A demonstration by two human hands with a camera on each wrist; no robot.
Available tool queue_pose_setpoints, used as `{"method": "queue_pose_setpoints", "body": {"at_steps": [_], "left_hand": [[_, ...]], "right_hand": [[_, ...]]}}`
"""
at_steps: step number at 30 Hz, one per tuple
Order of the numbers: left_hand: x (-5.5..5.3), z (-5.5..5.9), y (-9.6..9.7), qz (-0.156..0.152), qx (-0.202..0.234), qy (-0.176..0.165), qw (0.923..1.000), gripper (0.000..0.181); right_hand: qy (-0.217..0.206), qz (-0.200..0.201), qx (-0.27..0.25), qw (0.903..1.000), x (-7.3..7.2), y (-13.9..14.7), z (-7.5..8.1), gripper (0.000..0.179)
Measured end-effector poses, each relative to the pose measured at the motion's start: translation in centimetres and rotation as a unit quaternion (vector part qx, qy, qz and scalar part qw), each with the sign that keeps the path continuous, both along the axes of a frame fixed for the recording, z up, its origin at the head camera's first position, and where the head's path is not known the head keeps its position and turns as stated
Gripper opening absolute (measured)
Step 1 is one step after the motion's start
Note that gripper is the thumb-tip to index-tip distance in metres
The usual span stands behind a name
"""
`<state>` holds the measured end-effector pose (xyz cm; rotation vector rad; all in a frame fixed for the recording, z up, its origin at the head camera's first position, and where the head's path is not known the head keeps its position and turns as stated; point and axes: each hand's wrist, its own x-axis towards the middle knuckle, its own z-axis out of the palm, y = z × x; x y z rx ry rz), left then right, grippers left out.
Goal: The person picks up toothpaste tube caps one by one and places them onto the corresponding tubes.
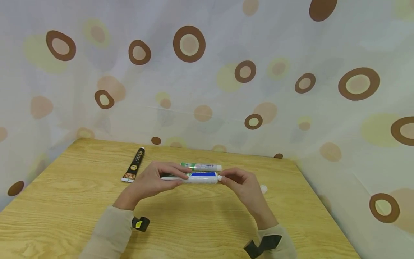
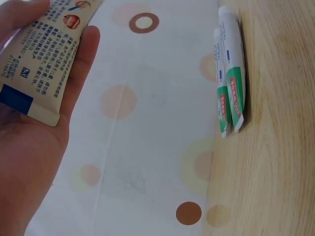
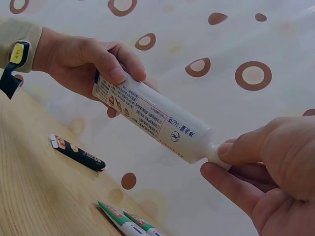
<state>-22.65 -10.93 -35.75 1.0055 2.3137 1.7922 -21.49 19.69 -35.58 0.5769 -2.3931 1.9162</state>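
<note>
My left hand (image 1: 158, 180) grips a white and blue toothpaste tube (image 1: 203, 177) by its flat end, thumb on one side and fingers on the other. The tube lies level in front of me, raised over the table; small printed text covers its side (image 3: 157, 118). At the other end, my right hand (image 1: 244, 185) pinches the tube's white cap (image 3: 216, 156) between thumb and forefinger. The fingertips partly hide the cap. Just right of that hand, a small round white object (image 1: 263, 189) sits on the table.
Two white and green toothpaste tubes (image 2: 234, 73) lie side by side on the wooden table (image 1: 194, 230), partly behind the held tube in the head view. Further left lies a black tube (image 1: 134, 165). A dotted sheet (image 1: 210, 90) rises behind the table.
</note>
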Motion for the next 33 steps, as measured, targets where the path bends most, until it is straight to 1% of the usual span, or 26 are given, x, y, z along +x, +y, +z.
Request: {"method": "queue_pose_setpoints", "body": {"at_steps": [2, 8, 13, 15, 19, 21, 24, 27, 30, 33], "left_hand": [[-0.03, 0.03, 0.02, -0.002, 0.002, -0.002, 1.0, 0.017], [-0.15, -0.03, 0.07, -0.005, 0.006, -0.004, 1.0, 0.017], [-0.17, -0.29, 0.05, -0.019, 0.015, -0.004, 0.9997, 0.017], [-0.2, -0.35, 0.03, -0.02, 0.015, 0.0, 0.9997, 0.017], [-0.19, -0.42, -0.04, -0.016, 0.01, 0.001, 0.9998, 0.017], [-0.19, -0.44, -0.08, -0.013, 0.008, -0.001, 0.9999, 0.017], [-0.2, -0.48, -0.11, -0.014, 0.008, -0.003, 0.9999, 0.017], [-0.21, -0.55, -0.12, -0.013, 0.009, -0.002, 0.9999, 0.017], [-0.18, -0.57, -0.12, -0.013, 0.01, -0.001, 0.9999, 0.017], [-0.18, -0.55, -0.09, -0.011, 0.01, -0.003, 0.9999, 0.017]], "right_hand": [[-0.005, 0.004, -0.002, 1.0, 0.01, 0.01, 0.08, 0.023], [-0.017, -0.001, 0.005, 0.9999, -0.13, 0.06, 0.18, 0.024], [-0.031, 0.002, 0.003, 0.9995, -0.15, 0.11, 0.11, 0.026], [-0.026, 0.002, 0.019, 0.9995, -0.1, 0.15, 0.18, 0.026], [-0.003, 0.004, 0.056, 0.9984, 0.15, 0.29, 0.37, 0.029], [0.008, 0.005, 0.065, 0.9978, 0.26, 0.34, 0.46, 0.029], [0.016, 0.005, 0.067, 0.9976, 0.23, 0.4, 0.52, 0.024], [0.011, 0.009, 0.058, 0.9982, 0.1, 0.46, 0.48, 0.02], [-0.008, 0.015, 0.041, 0.999, 0.07, 0.51, 0.42, 0.02], [-0.027, 0.009, 0.029, 0.9992, 0.05, 0.45, 0.38, 0.021]]}}
